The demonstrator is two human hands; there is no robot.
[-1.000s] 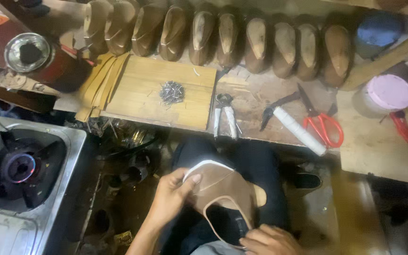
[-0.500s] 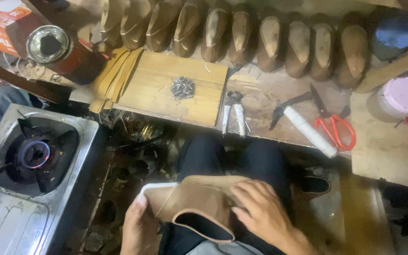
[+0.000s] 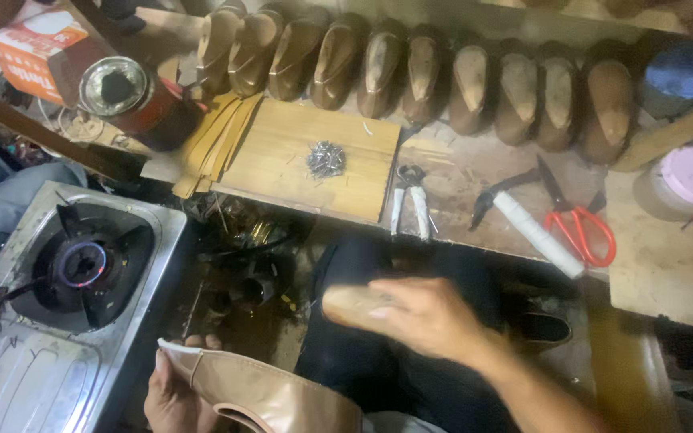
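Head view | left hand (image 3: pixel 172 393) grips tan shoe upper (image 3: pixel 262 393), long axis left-right | right hand (image 3: pixel 427 317) blurred, grip unclear

Measured from the wooden board (image 3: pixel 306 160): its near half lies bare, open to a reach, while a heap of nails (image 3: pixel 326 158) sits near its far right part. Behind it a row of shoe lasts (image 3: pixel 411 72) walls off the back. Left stands a tin can (image 3: pixel 134 100); right lie pincers (image 3: pixel 409 196), a hammer (image 3: pixel 527 224) and red scissors (image 3: pixel 575 220). Below left, a lit gas stove (image 3: pixel 82 265) blocks the way.
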